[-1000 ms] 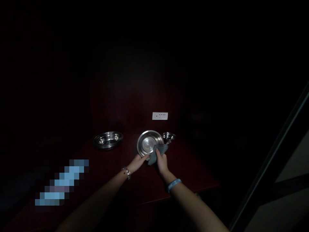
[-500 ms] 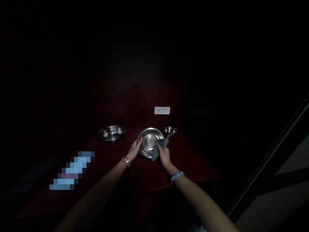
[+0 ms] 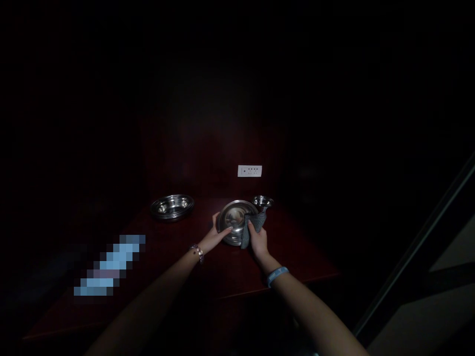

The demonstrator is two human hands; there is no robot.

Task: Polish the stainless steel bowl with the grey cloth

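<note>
A round, shiny steel bowl (image 3: 234, 217) is held tilted above the dark red table, its hollow side facing me. My left hand (image 3: 214, 236) grips its left rim, thumb over the inner side and fingers behind. On the right, my right hand (image 3: 259, 240) is closed on a grey cloth (image 3: 252, 225), thumb on top, pressing it round the bowl's right rim. Part of the cloth sticks out at the upper right. The fingers of my right hand behind the bowl are hidden.
Several stacked steel bowls (image 3: 172, 207) stand on the table (image 3: 208, 277) at back left. A smaller steel bowl (image 3: 262, 201) sits at back right, close behind the cloth. A white socket panel (image 3: 250, 171) is on the wall. A pixelated blue patch (image 3: 111, 267) lies at left.
The bowl and both hands have shifted slightly to the right, and the bowl has turned a little. My left thumb reaches further over its inside. The cloth stays in my right hand.
</note>
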